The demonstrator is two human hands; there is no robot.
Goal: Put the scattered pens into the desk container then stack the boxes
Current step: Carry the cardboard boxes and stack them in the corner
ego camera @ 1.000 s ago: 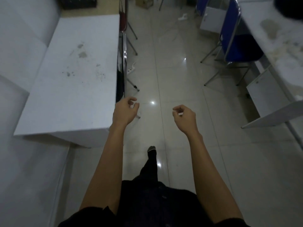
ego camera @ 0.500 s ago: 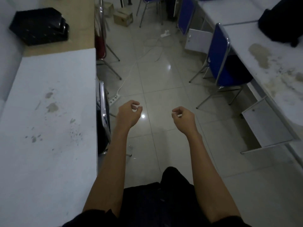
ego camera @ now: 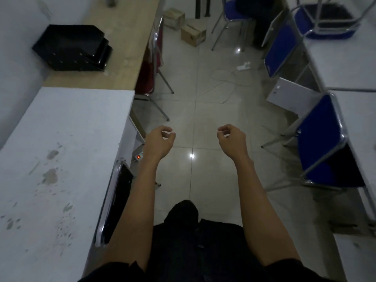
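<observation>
Fingers [ego camera: 165,129] of left hand [ego camera: 158,143] and right hand [ego camera: 232,142] loosely curled, empty; cardboard boxes [ego camera: 193,34] well beyond them.

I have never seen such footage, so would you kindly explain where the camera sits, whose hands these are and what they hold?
No machine here: a person wears a wide-angle camera on the head, looking forward and down, so the two arms are their own. The left hand and right hand hover over the tiled floor, fingers loosely curled, holding nothing. At left is a stained white desk; beyond it a wooden desk carries stacked black trays. Two cardboard boxes sit on the floor, and blue chairs stand at right. I see no pens.
</observation>
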